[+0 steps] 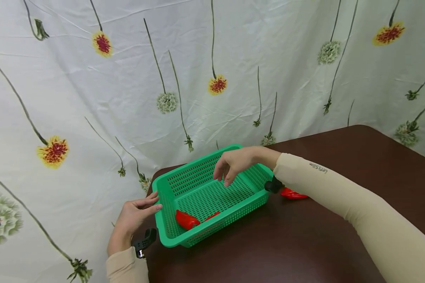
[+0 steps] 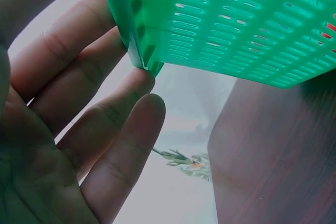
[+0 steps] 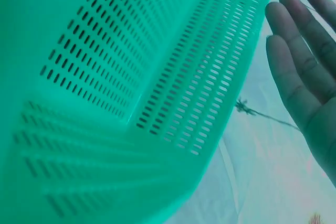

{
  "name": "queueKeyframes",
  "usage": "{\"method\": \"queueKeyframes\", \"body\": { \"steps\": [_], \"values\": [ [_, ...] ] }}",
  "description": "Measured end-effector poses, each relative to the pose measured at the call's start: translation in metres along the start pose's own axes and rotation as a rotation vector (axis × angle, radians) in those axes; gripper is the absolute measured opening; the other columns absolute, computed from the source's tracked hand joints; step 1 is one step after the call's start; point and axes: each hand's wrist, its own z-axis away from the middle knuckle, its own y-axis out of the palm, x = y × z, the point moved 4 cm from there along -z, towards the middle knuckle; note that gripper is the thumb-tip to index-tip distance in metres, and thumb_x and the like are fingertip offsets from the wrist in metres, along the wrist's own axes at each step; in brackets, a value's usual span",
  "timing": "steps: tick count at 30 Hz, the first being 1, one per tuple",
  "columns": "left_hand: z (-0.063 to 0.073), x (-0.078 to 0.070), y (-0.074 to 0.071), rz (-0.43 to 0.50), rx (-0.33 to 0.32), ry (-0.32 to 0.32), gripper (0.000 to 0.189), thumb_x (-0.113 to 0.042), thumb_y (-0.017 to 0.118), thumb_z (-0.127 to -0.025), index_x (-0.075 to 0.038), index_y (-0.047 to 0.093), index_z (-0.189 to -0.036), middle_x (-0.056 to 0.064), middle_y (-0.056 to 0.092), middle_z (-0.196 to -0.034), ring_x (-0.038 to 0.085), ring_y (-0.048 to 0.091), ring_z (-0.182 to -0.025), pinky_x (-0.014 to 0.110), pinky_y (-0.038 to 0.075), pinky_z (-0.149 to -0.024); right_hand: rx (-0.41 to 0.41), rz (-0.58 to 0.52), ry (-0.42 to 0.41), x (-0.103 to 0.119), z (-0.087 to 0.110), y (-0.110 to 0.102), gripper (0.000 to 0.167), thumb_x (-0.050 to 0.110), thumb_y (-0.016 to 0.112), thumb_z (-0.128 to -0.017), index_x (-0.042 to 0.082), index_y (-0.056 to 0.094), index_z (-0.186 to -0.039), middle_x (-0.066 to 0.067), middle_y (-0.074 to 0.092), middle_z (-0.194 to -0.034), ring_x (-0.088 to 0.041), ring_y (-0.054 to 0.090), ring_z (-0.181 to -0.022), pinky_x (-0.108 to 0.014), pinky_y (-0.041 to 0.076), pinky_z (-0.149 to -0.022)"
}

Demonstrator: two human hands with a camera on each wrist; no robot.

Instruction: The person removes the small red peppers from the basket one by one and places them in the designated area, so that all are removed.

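Note:
A green plastic basket (image 1: 212, 228) with slotted walls stands on the table. Inside, at its near left, lies a red pepper (image 1: 186, 220), with part of a second red pepper (image 1: 212, 216) beside it, mostly hidden by the near wall. My left hand (image 1: 138, 216) touches the basket's left rim with fairly straight fingers, seen against the outer edge in the left wrist view. Above the basket's far right part hovers my right hand (image 1: 235, 164), its fingers loosely bent and holding nothing. Another red pepper (image 1: 292, 193) lies on the table right of the basket, partly behind my right forearm.
The dark brown table (image 1: 290, 239) extends to the right and toward me. Behind it hangs a pale cloth (image 1: 226, 122) printed with flowers, close to the basket's far side. A black wrist camera (image 1: 273, 185) sits near the basket's right rim.

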Motion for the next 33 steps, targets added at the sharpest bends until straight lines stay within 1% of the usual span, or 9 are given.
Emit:
{"method": "queueKeyframes", "body": {
  "steps": [2, 5, 8, 13, 16, 22, 27, 29, 33],
  "values": [
    [0.0, 0.0, 0.0, 0.004, -0.002, 0.001, 0.053, -0.024, 0.078, -0.089, 0.002, 0.062, -0.133, 0.012, 0.049, -0.149, 0.035, 0.033, -0.149, 0.022, 0.047, -0.105, 0.028, 0.03, 0.007, 0.001, -0.009, 0.003, 0.043, 0.016, 0.073, -0.093, 0.009, 0.063, -0.134, -0.005, 0.067, -0.127, -0.018, 0.066, -0.116, -0.028, 0.057, -0.094],
    [0.0, 0.0, 0.0, 0.0, -0.004, -0.001, 0.053, -0.024, 0.077, -0.09, 0.003, 0.062, -0.133, 0.012, 0.048, -0.149, 0.035, 0.033, -0.15, 0.043, 0.041, -0.114, 0.063, 0.072, 0.028, 0.001, -0.02, 0.005, 0.043, 0.017, 0.073, -0.093, 0.011, 0.063, -0.134, -0.004, 0.066, -0.128, -0.017, 0.066, -0.115, -0.028, 0.056, -0.094],
    [0.0, 0.001, 0.001, 0.008, -0.004, -0.003, 0.053, -0.024, 0.077, -0.09, 0.003, 0.062, -0.132, 0.012, 0.048, -0.149, 0.035, 0.032, -0.15, 0.049, 0.037, -0.116, 0.093, 0.115, 0.056, -0.001, -0.03, 0.007, 0.045, 0.017, 0.074, -0.092, 0.013, 0.063, -0.135, -0.006, 0.065, -0.131, -0.021, 0.063, -0.121, -0.03, 0.055, -0.096],
    [0.0, 0.001, 0.001, 0.012, -0.003, -0.004, 0.054, -0.025, 0.078, -0.089, 0.003, 0.062, -0.133, 0.012, 0.049, -0.15, 0.035, 0.032, -0.15, 0.05, 0.037, -0.116, 0.137, 0.214, 0.111, -0.002, -0.046, 0.011, 0.043, 0.019, 0.074, -0.092, 0.018, 0.064, -0.134, -0.008, 0.064, -0.136, -0.019, 0.061, -0.124, -0.033, 0.054, -0.098],
    [0.0, 0.001, 0.001, 0.006, -0.008, -0.005, 0.054, -0.025, 0.078, -0.089, 0.002, 0.062, -0.133, 0.011, 0.049, -0.149, 0.035, 0.032, -0.15, 0.05, 0.037, -0.116, 0.204, 0.263, 0.125, -0.001, -0.053, 0.016, 0.044, 0.02, 0.074, -0.092, 0.018, 0.064, -0.135, -0.008, 0.064, -0.136, -0.017, 0.06, -0.125, -0.035, 0.053, -0.1],
    [0.001, -0.001, 0.0, 0.009, -0.005, -0.001, 0.053, -0.024, 0.078, -0.089, 0.003, 0.062, -0.133, 0.012, 0.049, -0.149, 0.034, 0.033, -0.149, 0.049, 0.038, -0.115, 0.388, 0.232, 0.164, 0.0, -0.061, 0.025, 0.052, 0.02, 0.074, -0.092, 0.015, 0.058, -0.142, -0.008, 0.06, -0.142, -0.024, 0.054, -0.133, -0.034, 0.05, -0.105],
    [0.0, -0.001, -0.001, 0.007, -0.007, 0.008, 0.052, -0.024, 0.078, -0.089, 0.003, 0.063, -0.131, 0.012, 0.05, -0.149, 0.034, 0.034, -0.149, 0.049, 0.039, -0.115, 0.47, 0.259, 0.189, -0.001, -0.067, 0.029, 0.054, 0.021, 0.073, -0.093, 0.016, 0.056, -0.144, -0.006, 0.059, -0.144, -0.018, 0.054, -0.131, -0.034, 0.049, -0.105],
    [0.001, 0.0, -0.001, 0.004, -0.006, 0.012, 0.052, -0.023, 0.078, -0.089, 0.003, 0.063, -0.131, 0.012, 0.05, -0.148, 0.034, 0.034, -0.149, 0.046, 0.041, -0.114, 0.495, 0.289, 0.197, -0.003, -0.071, 0.032, 0.052, 0.021, 0.073, -0.093, 0.018, 0.057, -0.143, -0.004, 0.059, -0.143, -0.015, 0.054, -0.13, -0.033, 0.049, -0.106],
    [0.002, 0.001, -0.001, 0.007, 0.001, 0.018, 0.05, -0.022, 0.077, -0.09, 0.002, 0.064, -0.131, 0.012, 0.05, -0.148, 0.034, 0.035, -0.149, 0.028, 0.047, -0.108, 0.544, 0.305, 0.218, -0.007, -0.078, 0.042, 0.051, 0.022, 0.072, -0.094, 0.023, 0.058, -0.143, 0.001, 0.06, -0.141, -0.009, 0.055, -0.128, -0.029, 0.049, -0.106]
  ]
}}
